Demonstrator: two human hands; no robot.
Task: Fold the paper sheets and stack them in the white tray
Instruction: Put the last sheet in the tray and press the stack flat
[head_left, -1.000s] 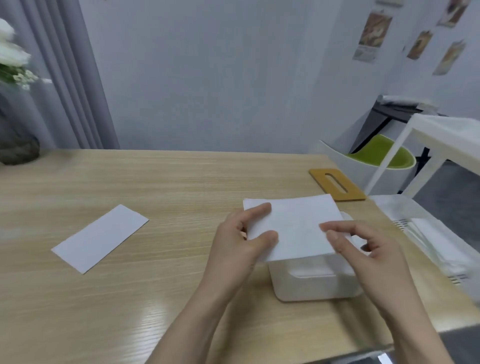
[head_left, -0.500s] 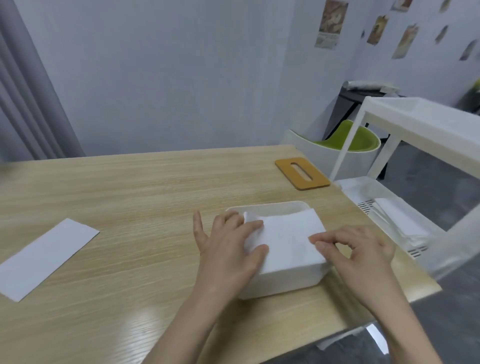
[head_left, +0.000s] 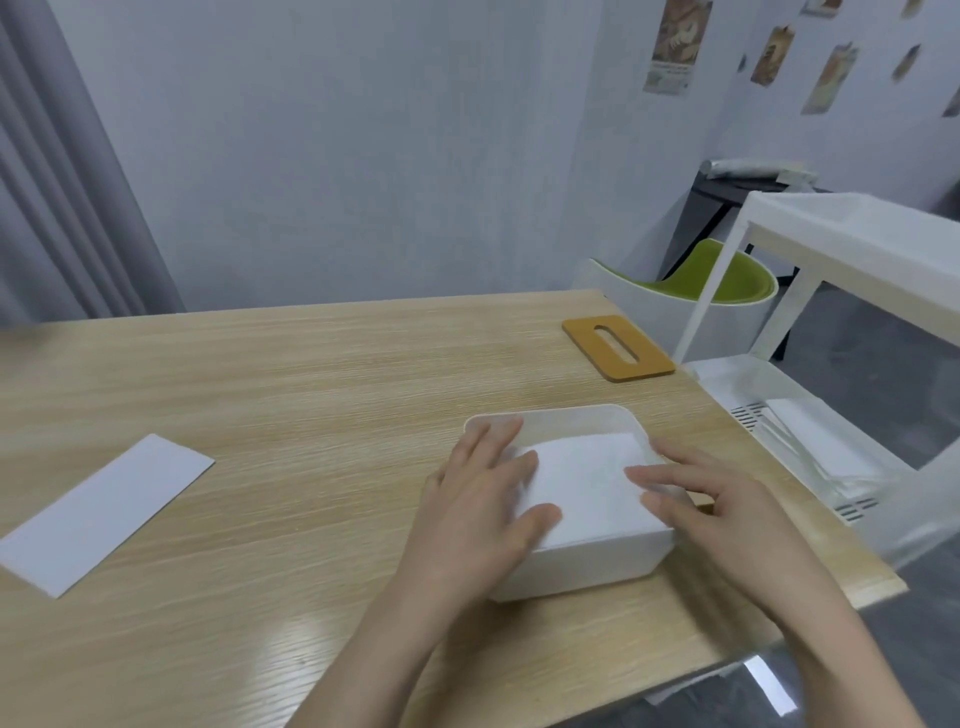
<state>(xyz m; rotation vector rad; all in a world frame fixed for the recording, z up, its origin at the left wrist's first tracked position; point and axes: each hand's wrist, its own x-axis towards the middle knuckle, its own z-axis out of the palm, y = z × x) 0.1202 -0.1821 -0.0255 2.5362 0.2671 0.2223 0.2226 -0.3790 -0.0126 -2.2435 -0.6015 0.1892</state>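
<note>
A white tray (head_left: 582, 569) stands on the wooden table near its right front edge. A folded white paper sheet (head_left: 584, 483) lies inside it. My left hand (head_left: 483, 506) lies over the tray's left side, its straight fingers and thumb resting on the sheet's left edge. My right hand (head_left: 711, 506) reaches over the tray's right rim with spread fingers touching the sheet's right edge. A second folded paper strip (head_left: 106, 512) lies flat on the table at the far left.
An orange-brown board with a slot (head_left: 618, 347) lies at the table's back right. A white shelf cart (head_left: 852, 291) with stacked paper on its lower shelf stands right of the table, a green chair (head_left: 711, 278) behind it.
Both hands lowered the folded sheet from above the tray down into it. The fingers went from pinching the sheet to lying flat on it. The camera view swung right.
</note>
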